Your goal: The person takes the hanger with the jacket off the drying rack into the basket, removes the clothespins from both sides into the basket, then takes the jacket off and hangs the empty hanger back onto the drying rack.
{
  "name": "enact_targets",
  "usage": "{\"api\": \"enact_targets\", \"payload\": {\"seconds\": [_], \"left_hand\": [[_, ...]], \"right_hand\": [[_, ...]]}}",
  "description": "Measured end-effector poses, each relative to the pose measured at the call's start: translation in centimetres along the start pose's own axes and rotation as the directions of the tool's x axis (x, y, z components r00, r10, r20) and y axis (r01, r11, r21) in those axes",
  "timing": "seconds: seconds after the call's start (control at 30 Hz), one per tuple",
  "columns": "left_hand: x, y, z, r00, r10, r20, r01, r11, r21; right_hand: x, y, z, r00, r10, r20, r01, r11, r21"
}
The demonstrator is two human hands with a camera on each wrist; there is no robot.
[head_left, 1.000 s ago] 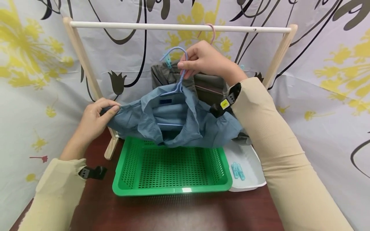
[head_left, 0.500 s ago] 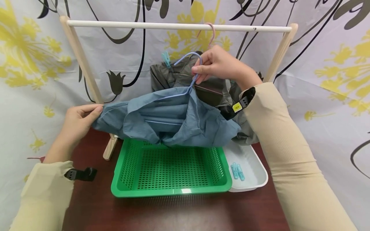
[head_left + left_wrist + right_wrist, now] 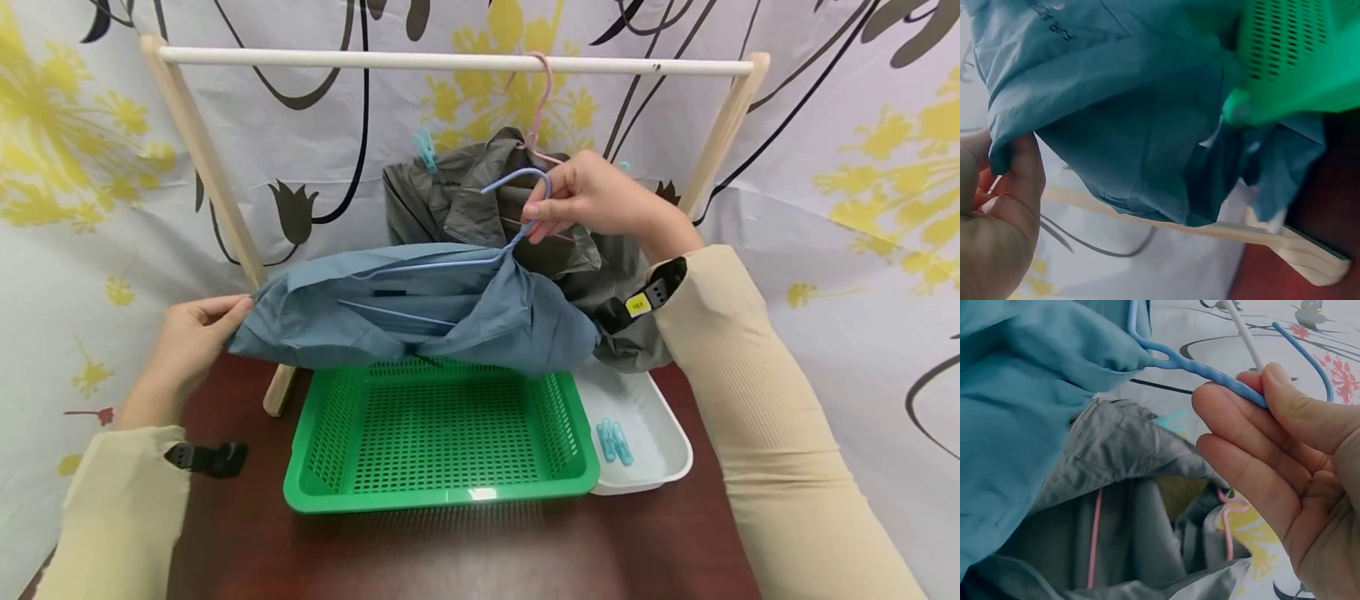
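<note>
Blue cloth, a shirt (image 3: 307,329), is stretched between the two hands, its left end now further out than a second ago as the left hand (image 3: 193,335) has moved outward and lower. The right hand (image 3: 592,200) has shifted the other way and down, taking the hanger (image 3: 1210,374) further below the rod (image 3: 337,58); the neckline is pulled wider, and this looks like straightening the shirt over the hanger. The left thumb and fingers pinch a corner of cloth; the right thumb and forefinger hold the hanger's neck, the other fingers loosely bent. Room is tight around the right hand: a grey jacket (image 3: 420,200) on a pink hanger (image 3: 546,92) is just behind it. Freer space lies above the left hand, bounded by the wooden post (image 3: 199,150) behind and the rod overhead. Below and between the hands, the shirt's lower edge overlaps the back of the green basket (image 3: 375,502) in the head view; whether they touch is hard to tell. Below the right hand, pegs (image 3: 622,444) lie in a white tray (image 3: 652,454).
</note>
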State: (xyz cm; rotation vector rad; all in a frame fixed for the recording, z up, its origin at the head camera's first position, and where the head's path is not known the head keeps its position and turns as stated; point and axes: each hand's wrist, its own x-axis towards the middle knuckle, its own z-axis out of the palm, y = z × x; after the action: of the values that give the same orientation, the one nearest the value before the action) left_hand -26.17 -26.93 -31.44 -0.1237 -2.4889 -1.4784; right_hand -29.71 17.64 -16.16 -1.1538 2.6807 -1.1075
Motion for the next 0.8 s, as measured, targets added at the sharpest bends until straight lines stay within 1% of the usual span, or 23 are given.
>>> {"api": "enact_targets", "payload": {"seconds": [0.07, 0.13, 0.23, 0.33, 0.4, 0.53, 0.63, 0.8], "left_hand": [[0.0, -0.9, 0.2, 1.0, -0.015, 0.02, 0.014, 1.0, 0.012], [0.0, -1.7, 0.5, 0.999, -0.022, 0.024, 0.022, 0.999, 0.028], [-0.2, -2.9, 1.0, 0.998, -0.037, 0.046, 0.032, 0.995, 0.097], [-0.5, -3.6, 1.4, 0.995, -0.053, 0.079, 0.04, 0.985, 0.168], [-0.7, -3.8, 1.7, 0.991, -0.063, 0.114, 0.04, 0.98, 0.194], [-0.8, -3.8, 2.1, 0.987, -0.073, 0.143, 0.046, 0.983, 0.179], [-0.8, -3.7, 2.5, 0.985, -0.073, 0.157, 0.047, 0.986, 0.162], [-0.6, -3.3, 3.3, 0.984, -0.044, 0.171, 0.019, 0.989, 0.149]], "right_hand": [[-0.3, 0.4, 0.0, 1.0, -0.009, 0.004, 0.009, 1.0, 0.009], [-0.7, 0.8, 0.0, 1.0, -0.023, 0.003, 0.023, 0.999, 0.033], [-1.4, 1.3, -0.3, 0.999, -0.031, -0.017, 0.032, 0.997, 0.076], [-2.0, 1.8, -0.5, 0.998, -0.025, -0.049, 0.031, 0.991, 0.128], [-2.2, 2.1, -0.4, 0.998, -0.012, -0.062, 0.021, 0.989, 0.148], [-1.9, 2.3, 0.1, 0.997, 0.003, -0.074, 0.01, 0.984, 0.177], [-1.1, 2.0, 0.8, 0.997, 0.017, -0.071, -0.004, 0.983, 0.185], [1.0, 0.7, 2.1, 0.998, 0.035, -0.061, -0.022, 0.979, 0.203]]}}
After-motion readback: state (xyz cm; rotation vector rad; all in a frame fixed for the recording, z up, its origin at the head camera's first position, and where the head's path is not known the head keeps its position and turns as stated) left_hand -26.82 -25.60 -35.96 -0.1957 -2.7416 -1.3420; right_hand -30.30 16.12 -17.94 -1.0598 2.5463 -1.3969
